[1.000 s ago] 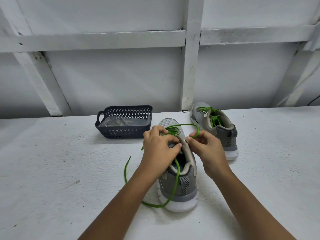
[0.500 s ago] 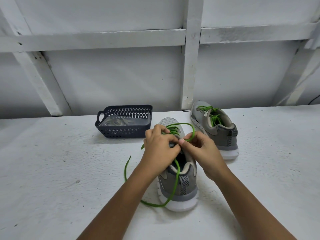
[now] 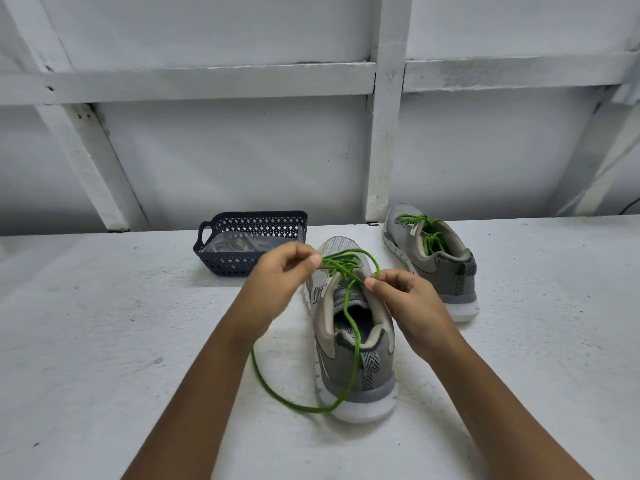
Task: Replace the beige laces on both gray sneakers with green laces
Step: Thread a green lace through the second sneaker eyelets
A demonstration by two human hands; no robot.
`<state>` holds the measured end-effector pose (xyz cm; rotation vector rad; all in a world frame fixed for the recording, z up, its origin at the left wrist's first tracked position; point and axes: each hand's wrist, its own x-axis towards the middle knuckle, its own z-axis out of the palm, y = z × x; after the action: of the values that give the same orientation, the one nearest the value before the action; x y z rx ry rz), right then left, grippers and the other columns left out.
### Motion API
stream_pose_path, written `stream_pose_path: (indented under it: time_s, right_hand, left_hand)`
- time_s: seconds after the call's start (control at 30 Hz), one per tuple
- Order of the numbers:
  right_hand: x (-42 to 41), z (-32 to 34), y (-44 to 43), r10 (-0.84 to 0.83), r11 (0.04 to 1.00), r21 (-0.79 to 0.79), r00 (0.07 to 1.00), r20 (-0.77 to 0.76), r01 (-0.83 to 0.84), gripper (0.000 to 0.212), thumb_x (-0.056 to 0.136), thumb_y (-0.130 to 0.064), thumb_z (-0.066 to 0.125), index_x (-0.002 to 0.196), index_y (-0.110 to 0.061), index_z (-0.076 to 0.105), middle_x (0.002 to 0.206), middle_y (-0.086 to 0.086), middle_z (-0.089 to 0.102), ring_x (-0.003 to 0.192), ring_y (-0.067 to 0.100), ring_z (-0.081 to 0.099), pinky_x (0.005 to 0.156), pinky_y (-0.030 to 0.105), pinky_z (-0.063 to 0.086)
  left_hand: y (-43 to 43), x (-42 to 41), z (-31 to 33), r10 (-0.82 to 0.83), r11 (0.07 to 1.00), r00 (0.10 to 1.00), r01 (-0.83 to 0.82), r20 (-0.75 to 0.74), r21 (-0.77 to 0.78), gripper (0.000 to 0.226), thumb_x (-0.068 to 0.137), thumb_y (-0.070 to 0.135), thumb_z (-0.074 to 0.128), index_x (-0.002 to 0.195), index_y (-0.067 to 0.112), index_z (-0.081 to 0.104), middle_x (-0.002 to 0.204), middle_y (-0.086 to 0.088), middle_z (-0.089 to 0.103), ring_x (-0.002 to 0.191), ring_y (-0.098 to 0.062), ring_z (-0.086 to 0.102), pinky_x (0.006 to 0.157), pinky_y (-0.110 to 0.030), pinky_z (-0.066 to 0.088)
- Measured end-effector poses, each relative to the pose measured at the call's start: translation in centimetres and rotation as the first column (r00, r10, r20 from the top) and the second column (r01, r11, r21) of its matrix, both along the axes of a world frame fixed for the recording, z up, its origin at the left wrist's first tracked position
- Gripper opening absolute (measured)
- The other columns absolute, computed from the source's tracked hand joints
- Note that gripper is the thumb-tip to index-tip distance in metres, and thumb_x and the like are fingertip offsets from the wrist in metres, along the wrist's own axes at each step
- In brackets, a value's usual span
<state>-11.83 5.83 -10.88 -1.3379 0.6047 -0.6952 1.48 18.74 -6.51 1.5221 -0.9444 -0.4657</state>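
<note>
Green lace [image 3: 355, 362] is part-threaded on the near gray sneaker [image 3: 375, 372], which sits mid-tabletop [image 3: 104, 341], heel toward the camera and toe toward the wall. Left hand [image 3: 277, 275] pinches the lace over the upper eyelets, thumb and forefinger closed on it. That hand is motion-blurred, so I can't tell how many strands it has. Right hand [image 3: 408, 299] pinches the same lace at the right edge of the tongue. A loop arches from that pinch over the toe side and back toward the left hand. One free run drops from the eyelets across the shoe opening and over the heel collar. It then curves left on the tabletop beside the sole and runs up under the left forearm. I see the far gray sneaker [image 3: 433, 268] behind and to the right, apart from the near one, close to the wall. It carries a second lace [image 3: 431, 237], also green, running down into its opening. Dark blue perforated basket [image 3: 228, 265] sits behind-left of the near sneaker, with beige laces [image 3: 242, 244] inside.
</note>
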Motion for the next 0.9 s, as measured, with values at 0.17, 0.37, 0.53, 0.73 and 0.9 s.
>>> stream_pose_path:
  time_s: [0.17, 0.37, 0.53, 0.73, 0.9]
  right_hand:
    - [0.0, -0.1, 0.0, -0.003, 1.0, 0.017, 1.0, 0.004, 0.003, 0.007, 0.084, -0.006, 0.066, 0.081, -0.001, 0.063, 0.078, 0.014, 0.06, 0.076, 0.021, 0.058, 0.078, 0.033, 0.048]
    - [0.2, -0.3, -0.2, -0.019, 0.997, 0.081, 1.0, 0.025, 0.017, 0.014, 0.083, -0.006, 0.068, 0.093, 0.002, 0.063, 0.084, 0.011, 0.064, 0.083, 0.019, 0.062, 0.084, 0.032, 0.051]
    - [0.2, -0.3, -0.1, -0.009, 0.996, 0.086, 0.999, 0.031, 0.007, 0.011, 0.084, -0.005, 0.067, 0.092, 0.001, 0.063, 0.084, 0.012, 0.064, 0.081, 0.018, 0.062, 0.082, 0.03, 0.052]
    - [0.1, -0.3, -0.2, 0.001, 0.997, 0.078, 0.999, 0.038, -0.004, 0.012, 0.083, -0.005, 0.067, 0.092, 0.002, 0.064, 0.082, 0.013, 0.065, 0.08, 0.02, 0.063, 0.082, 0.034, 0.052]
    - [0.0, -0.3, -0.1, -0.004, 0.998, 0.064, 0.999, 0.033, 0.002, 0.01, 0.082, -0.006, 0.068, 0.089, 0.001, 0.065, 0.081, 0.012, 0.066, 0.081, 0.021, 0.063, 0.082, 0.035, 0.052]
  left_hand:
    - [1.0, 1.4, 1.0, -0.291, 0.883, 0.781, -0.004, -0.553, -0.47, 0.01, 0.088, 0.018, 0.04, 0.081, 0.012, 0.044, 0.068, -0.003, 0.067, 0.068, -0.018, 0.069, 0.07, -0.029, 0.058]
    - [2.6, 4.5, 1.0, 0.144, 0.972, 0.873, -0.213, -0.465, -0.099, 0.027, 0.099, 0.016, 0.036, 0.072, 0.017, 0.04, 0.055, 0.002, 0.036, 0.032, -0.003, 0.025, 0.032, -0.012, 0.02]
    - [1.7, 3.2, -0.2, 0.303, 0.813, 0.785, -0.509, 0.54, 0.283, 0.026, 0.095, 0.027, 0.05, 0.12, 0.02, 0.055, 0.114, -0.006, 0.054, 0.101, -0.022, 0.052, 0.086, -0.037, 0.045]
    - [-1.8, -2.4, 0.4, -0.069, 0.872, 0.542, -0.376, 0.838, 0.315, 0.031, 0.091, 0.046, 0.052, 0.116, 0.03, 0.061, 0.121, 0.003, 0.043, 0.119, -0.018, 0.033, 0.098, -0.037, 0.03]
    - [-3.0, -2.9, -0.1, -0.171, 0.846, 0.491, -0.371, 0.854, 0.383, 0.028, 0.094, 0.042, 0.049, 0.112, 0.027, 0.062, 0.115, 0.002, 0.039, 0.115, -0.019, 0.032, 0.092, -0.035, 0.026]
